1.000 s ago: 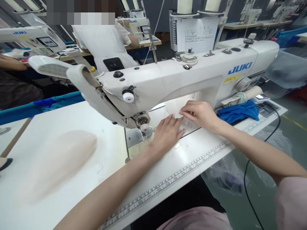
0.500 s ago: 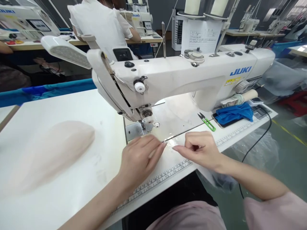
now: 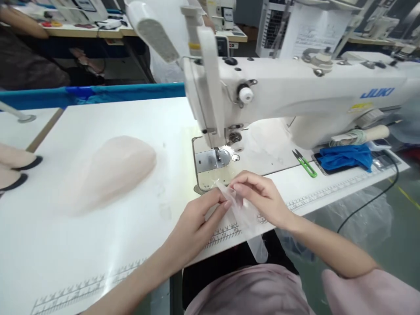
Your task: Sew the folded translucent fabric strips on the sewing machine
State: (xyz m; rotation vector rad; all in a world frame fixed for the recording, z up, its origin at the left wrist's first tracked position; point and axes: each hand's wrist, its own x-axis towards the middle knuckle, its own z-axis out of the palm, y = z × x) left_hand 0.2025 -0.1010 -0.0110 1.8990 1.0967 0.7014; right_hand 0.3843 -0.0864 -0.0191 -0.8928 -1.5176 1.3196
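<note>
We log both hands close together, the left hand and right hand pinching the upper end of a limp, translucent strip (film or sheer cloth, cannot tell). Its long axis slants lapward over the table edge; neither hand is clearly nearer. Beyond: glossy sewing machine, smooth steel needle plate.
</note>
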